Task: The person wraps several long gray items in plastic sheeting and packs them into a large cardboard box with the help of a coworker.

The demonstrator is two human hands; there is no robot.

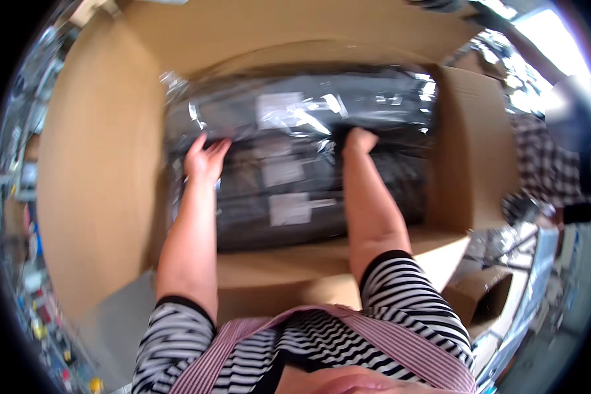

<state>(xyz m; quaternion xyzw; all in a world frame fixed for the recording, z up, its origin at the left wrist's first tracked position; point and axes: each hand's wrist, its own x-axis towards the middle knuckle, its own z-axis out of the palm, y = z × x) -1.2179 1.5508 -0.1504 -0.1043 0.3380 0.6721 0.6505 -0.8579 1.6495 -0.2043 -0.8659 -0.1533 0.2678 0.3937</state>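
Note:
Several dark bundles wrapped in shiny clear plastic lie side by side in a large open cardboard box. The far bundle and the near bundle stretch across most of its width. White labels, among them a near label, run in a column down their middle. My left hand is over the left part of the bundles, open with fingers apart, near or touching the plastic. My right hand reaches down at the far bundle's near edge; its fingers are bent and mostly hidden, so any hold cannot be made out.
Raised cardboard flaps surround the bundles, with a right flap standing up. Beyond it is another person in a checked garment. A smaller open carton stands at the lower right. Cluttered shelving lines the left edge.

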